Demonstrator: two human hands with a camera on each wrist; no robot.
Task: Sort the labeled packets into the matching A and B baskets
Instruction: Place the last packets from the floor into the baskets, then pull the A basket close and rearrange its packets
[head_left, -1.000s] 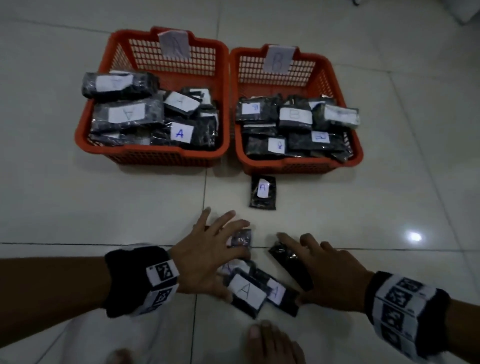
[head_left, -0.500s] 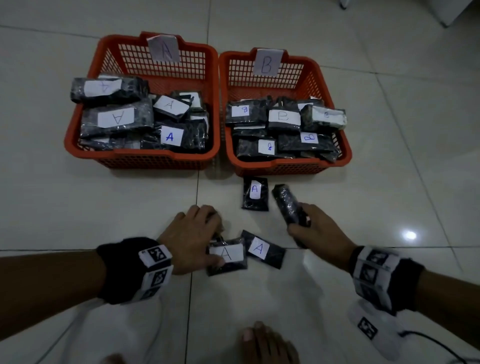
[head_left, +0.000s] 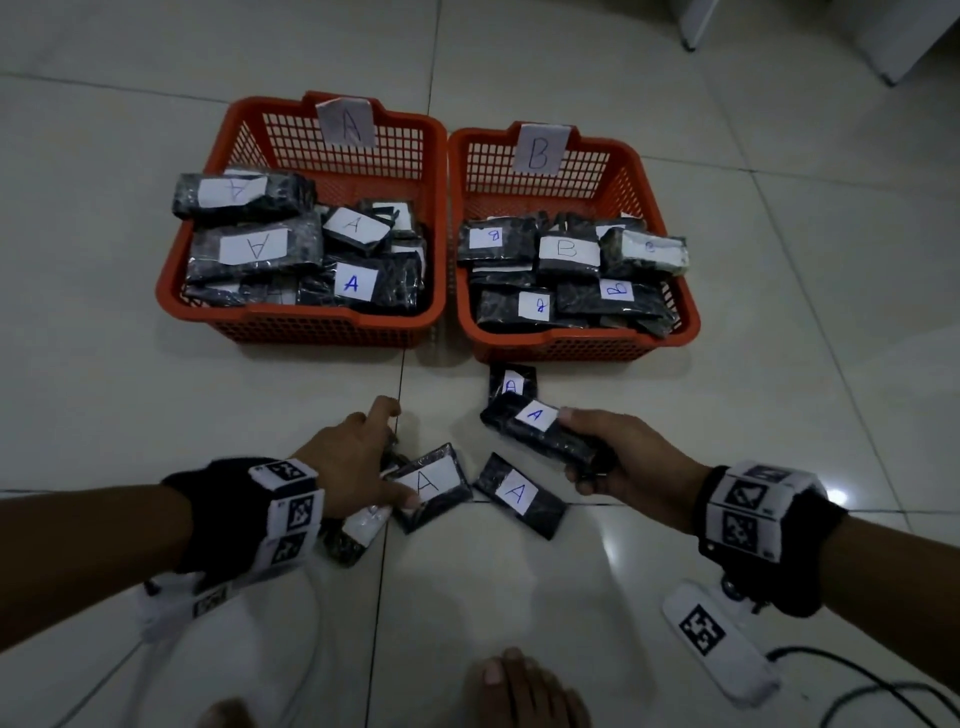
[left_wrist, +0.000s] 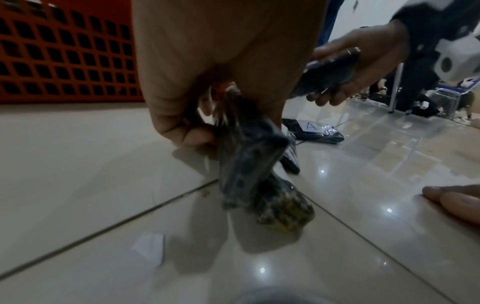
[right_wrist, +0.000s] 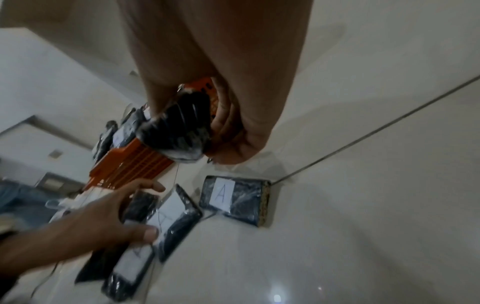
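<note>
Far-left of the right hand (head_left: 623, 452), which grips an A packet (head_left: 540, 434) lying crosswise, stands the A basket (head_left: 306, 322); left hand (head_left: 353, 457) pinches another packet (left_wrist: 249, 162).

Both forearms are bare. The left hand (head_left: 353, 462) has a black cuff (head_left: 218, 514) behind it at 8 o'clock, ringed by a white band (head_left: 291, 506) printed with square black-and-white markers. A white tagged block hangs under that wrist with a pale cable. The right hand (head_left: 628, 457) has the same black cuff and marker band (head_left: 753, 512) at 4 o'clock, a white tagged block (head_left: 711, 644) below, and a dark cable (head_left: 841, 675). Bare toes (head_left: 519, 686) show at 6 o'clock.
</note>
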